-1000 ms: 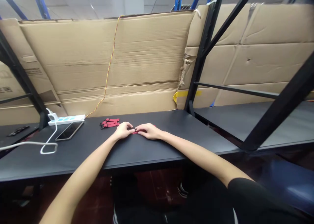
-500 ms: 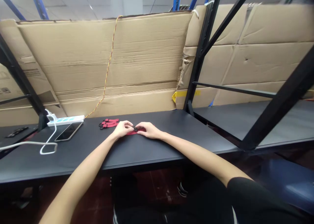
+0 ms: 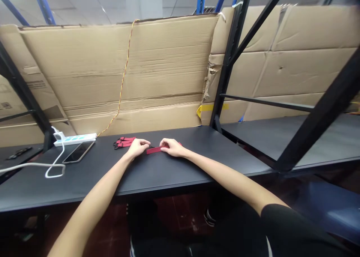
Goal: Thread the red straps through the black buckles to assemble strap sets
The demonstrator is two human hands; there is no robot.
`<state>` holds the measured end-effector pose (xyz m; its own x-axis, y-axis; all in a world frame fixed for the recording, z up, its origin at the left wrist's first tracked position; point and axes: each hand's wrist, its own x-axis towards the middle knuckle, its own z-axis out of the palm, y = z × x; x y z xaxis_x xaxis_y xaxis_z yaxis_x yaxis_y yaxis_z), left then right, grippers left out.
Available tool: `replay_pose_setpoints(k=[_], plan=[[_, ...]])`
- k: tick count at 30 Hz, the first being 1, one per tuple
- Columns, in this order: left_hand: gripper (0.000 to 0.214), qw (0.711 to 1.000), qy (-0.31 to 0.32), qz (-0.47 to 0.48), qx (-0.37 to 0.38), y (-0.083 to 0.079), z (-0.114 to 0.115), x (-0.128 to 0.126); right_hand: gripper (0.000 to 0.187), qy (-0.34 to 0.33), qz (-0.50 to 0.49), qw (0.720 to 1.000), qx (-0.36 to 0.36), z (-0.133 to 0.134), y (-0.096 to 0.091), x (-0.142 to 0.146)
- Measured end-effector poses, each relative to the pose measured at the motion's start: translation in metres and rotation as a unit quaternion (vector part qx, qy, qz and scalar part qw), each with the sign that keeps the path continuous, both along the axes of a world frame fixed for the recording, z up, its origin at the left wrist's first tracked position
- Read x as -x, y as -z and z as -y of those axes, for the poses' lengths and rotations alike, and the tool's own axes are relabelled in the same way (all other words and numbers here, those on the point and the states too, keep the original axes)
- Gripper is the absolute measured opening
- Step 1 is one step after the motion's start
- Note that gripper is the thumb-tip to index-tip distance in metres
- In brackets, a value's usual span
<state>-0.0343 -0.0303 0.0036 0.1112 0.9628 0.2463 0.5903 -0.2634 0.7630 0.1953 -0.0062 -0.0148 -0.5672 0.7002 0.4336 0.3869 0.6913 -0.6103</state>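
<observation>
A red strap (image 3: 153,150) lies stretched across the dark tabletop between my hands. My right hand (image 3: 173,148) is closed in a pinch on it, and a bit of red shows past the knuckles. To the left, my left hand (image 3: 137,148) has thumb and fingers together by a small black piece (image 3: 151,147) at the strap's left end; the fingers cover most of that piece, so its shape is unclear. Just beyond my left hand rests a small bunch of red straps (image 3: 124,142) with black clips.
A phone (image 3: 79,152) and a white power strip (image 3: 75,139) with a white cable (image 3: 56,165) are on the left of the black table (image 3: 168,174). A cardboard wall (image 3: 163,69) stands behind. Black metal posts (image 3: 225,77) rise at both sides.
My hands have moved apart, the right one shifting right along the strap and the left one slightly left. More red strap now shows between them.
</observation>
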Motion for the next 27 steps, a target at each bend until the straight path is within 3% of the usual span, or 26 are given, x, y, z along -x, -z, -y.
replay_pose_setpoints(k=[4, 8, 11, 16, 22, 27], plan=[[0.025, 0.998, 0.013, -0.053, -0.014, 0.001, 0.000, -0.001, 0.017, -0.013, -0.015, 1.000, 0.011, -0.006, 0.001, -0.003], [0.030, 0.987, 0.008, -0.130, -0.097, 0.005, 0.001, -0.003, 0.014, -0.015, -0.065, 0.997, 0.038, -0.016, 0.002, -0.004], [0.032, 0.971, 0.053, -0.186, -0.140, 0.008, 0.002, -0.003, 0.015, 0.009, -0.135, 0.990, 0.044, -0.020, 0.002, -0.005], [0.027, 0.956, 0.118, -0.230, -0.140, 0.009, 0.001, -0.002, 0.016, 0.010, -0.197, 0.977, 0.083, -0.023, 0.005, -0.005], [0.029, 0.958, 0.108, -0.224, -0.147, 0.005, 0.003, -0.006, 0.028, 0.022, -0.122, 0.991, 0.046, -0.028, 0.013, -0.005], [0.034, 0.954, 0.107, -0.225, -0.167, 0.005, 0.004, -0.008, 0.025, 0.042, -0.070, 0.996, 0.025, -0.028, 0.014, -0.004]])
